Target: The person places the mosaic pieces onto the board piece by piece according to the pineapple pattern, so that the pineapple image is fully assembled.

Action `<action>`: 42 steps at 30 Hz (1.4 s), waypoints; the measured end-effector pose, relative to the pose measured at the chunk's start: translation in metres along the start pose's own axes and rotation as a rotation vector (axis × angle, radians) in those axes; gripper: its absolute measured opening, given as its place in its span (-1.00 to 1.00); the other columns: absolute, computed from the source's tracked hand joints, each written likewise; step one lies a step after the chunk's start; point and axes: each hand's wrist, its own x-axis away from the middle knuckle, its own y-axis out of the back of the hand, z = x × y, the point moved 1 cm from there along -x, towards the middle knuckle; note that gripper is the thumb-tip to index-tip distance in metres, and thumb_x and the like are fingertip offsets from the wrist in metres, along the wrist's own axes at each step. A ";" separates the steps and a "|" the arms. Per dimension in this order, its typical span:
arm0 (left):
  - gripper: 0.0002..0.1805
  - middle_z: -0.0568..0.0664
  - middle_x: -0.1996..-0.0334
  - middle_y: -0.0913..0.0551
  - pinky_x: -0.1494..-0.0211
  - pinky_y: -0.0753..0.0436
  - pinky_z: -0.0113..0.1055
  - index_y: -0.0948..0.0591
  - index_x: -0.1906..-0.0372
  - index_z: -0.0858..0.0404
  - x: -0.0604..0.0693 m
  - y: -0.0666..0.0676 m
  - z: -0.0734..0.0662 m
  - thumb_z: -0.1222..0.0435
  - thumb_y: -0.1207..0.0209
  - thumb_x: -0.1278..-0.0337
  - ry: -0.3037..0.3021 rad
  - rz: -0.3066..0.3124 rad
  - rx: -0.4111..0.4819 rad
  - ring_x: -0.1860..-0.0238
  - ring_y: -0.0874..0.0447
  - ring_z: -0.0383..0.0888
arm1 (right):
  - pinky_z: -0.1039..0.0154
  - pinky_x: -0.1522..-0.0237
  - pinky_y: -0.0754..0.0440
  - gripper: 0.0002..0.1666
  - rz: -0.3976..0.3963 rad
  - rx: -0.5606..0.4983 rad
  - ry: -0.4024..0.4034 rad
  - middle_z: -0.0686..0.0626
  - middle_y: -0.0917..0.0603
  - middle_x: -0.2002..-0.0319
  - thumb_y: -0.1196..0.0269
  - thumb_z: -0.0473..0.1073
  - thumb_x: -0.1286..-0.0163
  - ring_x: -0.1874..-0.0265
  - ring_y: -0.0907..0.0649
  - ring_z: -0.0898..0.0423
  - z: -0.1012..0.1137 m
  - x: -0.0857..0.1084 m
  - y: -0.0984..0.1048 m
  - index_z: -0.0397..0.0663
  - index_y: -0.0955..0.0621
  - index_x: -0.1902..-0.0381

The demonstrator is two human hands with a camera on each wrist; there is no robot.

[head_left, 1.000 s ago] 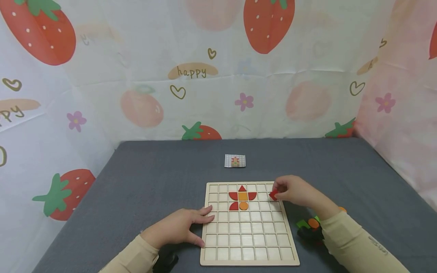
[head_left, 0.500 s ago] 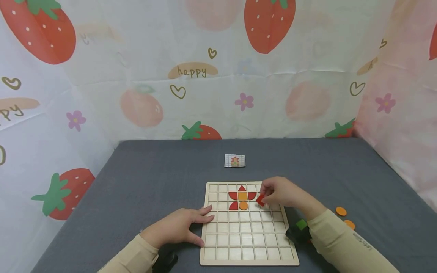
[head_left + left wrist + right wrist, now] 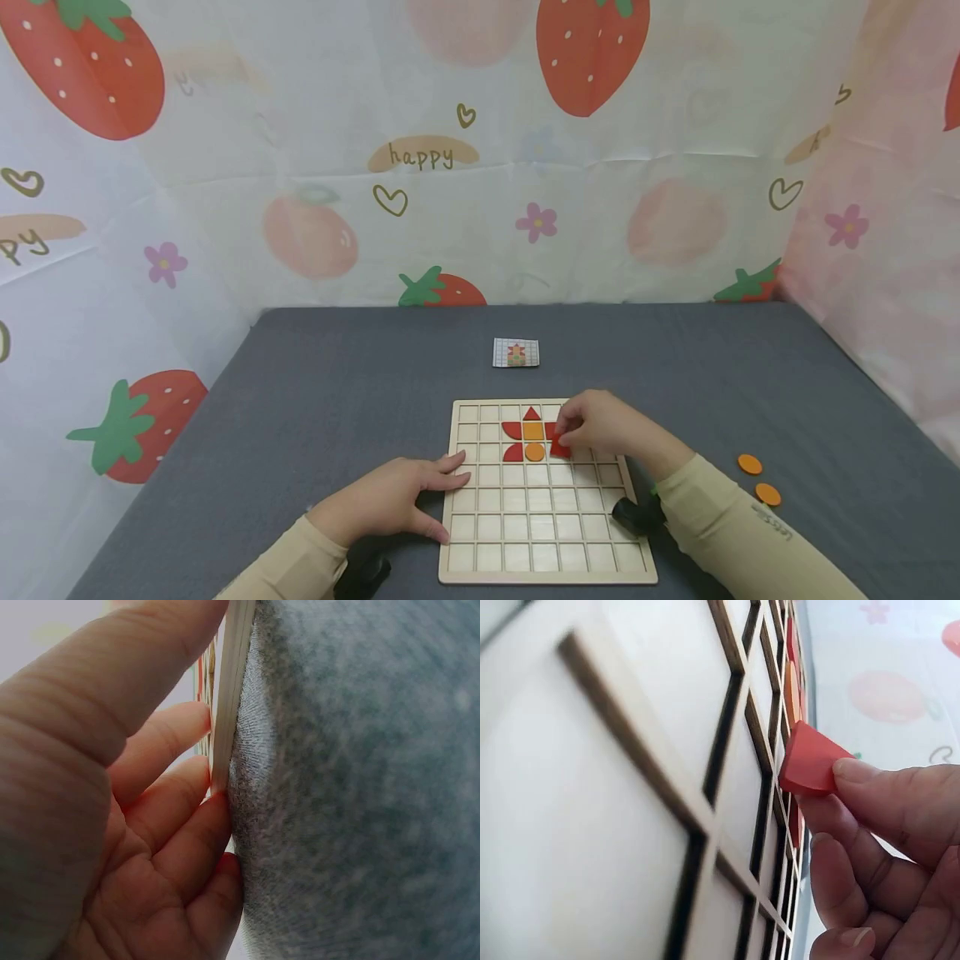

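A pale wooden grid board lies on the grey cloth. Set in its upper rows are a red triangle, a yellow-orange square, an orange disc and red quarter-round pieces. My right hand pinches a red quarter-round tile between thumb and finger. That tile is tilted at the cell right of the orange disc, and the hand partly covers the red piece above. My left hand rests along the board's left edge, fingers extended, fingertips touching its side in the left wrist view.
Behind the board lies a small printed card with a coloured pattern. Two orange discs lie on the cloth to the right. My right sleeve hides most of the green pieces there. A strawberry-print curtain stands around the table.
My right hand has moved left across the board with the red tile, from the right edge to beside the orange disc. Orange discs have come out from behind the sleeve. The left hand stays put.
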 end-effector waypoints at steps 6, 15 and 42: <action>-0.14 -0.17 -0.34 -0.20 -0.24 -0.33 -0.19 -0.38 -0.26 -0.01 0.000 -0.001 0.000 -0.15 -0.30 0.32 -0.002 0.002 0.001 -0.29 -0.24 -0.18 | 0.27 0.48 -0.44 -0.80 0.000 -0.005 -0.004 0.11 -0.55 0.60 -0.31 -0.31 -0.12 0.54 -0.47 0.16 0.002 -0.001 -0.004 0.05 -0.57 0.61; -0.14 -0.15 -0.34 -0.22 -0.23 -0.34 -0.17 -0.39 -0.26 0.00 0.001 0.001 -0.002 -0.15 -0.30 0.32 -0.007 -0.004 0.009 -0.29 -0.26 -0.16 | 0.27 0.49 -0.40 -0.77 0.007 0.012 -0.009 0.11 -0.53 0.63 -0.33 -0.31 -0.10 0.57 -0.45 0.16 0.005 -0.001 -0.005 0.03 -0.54 0.64; -0.16 -0.13 -0.34 -0.22 -0.23 -0.33 -0.18 -0.39 -0.26 0.02 0.002 0.002 -0.004 -0.11 -0.33 0.30 -0.005 -0.001 -0.011 -0.29 -0.26 -0.16 | 0.29 0.50 -0.36 -0.74 0.010 0.086 -0.055 0.10 -0.53 0.66 -0.36 -0.28 -0.06 0.57 -0.42 0.15 0.010 -0.003 -0.005 -0.01 -0.55 0.72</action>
